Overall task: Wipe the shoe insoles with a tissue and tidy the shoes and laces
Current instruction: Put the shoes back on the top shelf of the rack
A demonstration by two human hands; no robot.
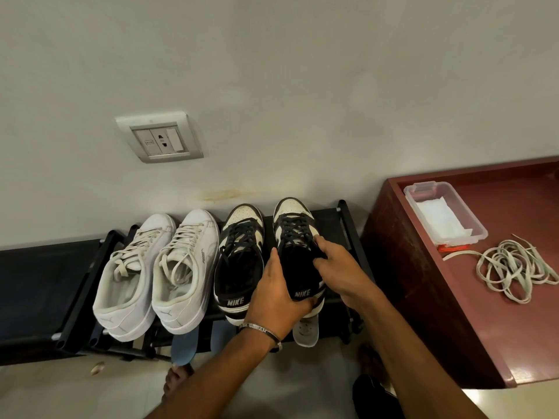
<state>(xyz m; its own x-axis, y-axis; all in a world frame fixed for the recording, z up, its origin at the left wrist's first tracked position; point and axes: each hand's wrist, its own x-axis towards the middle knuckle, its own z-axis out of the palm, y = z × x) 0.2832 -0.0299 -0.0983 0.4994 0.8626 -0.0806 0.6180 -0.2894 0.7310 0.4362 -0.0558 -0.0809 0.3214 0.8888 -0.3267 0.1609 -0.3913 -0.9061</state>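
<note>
Head view: left hand [276, 293] cupped round heel of right black-and-white shoe [298, 252], right hand [335, 264] pinching at tongue and black laces. Shoe on rack shelf [39, 267], toe to wall, just beside its mate [239, 258]. Best done, by judgement, with heel kept steady and laces tucked inside evenly. White pair [157, 267] further left. Held white tissues: clear plastic box [475, 229], lidless, on red worktop [514, 328]; loose white laces [514, 272] near it.

Left hand [276, 294] cupped, gripping; right hand [338, 267] pinching, forearms extended.
</note>
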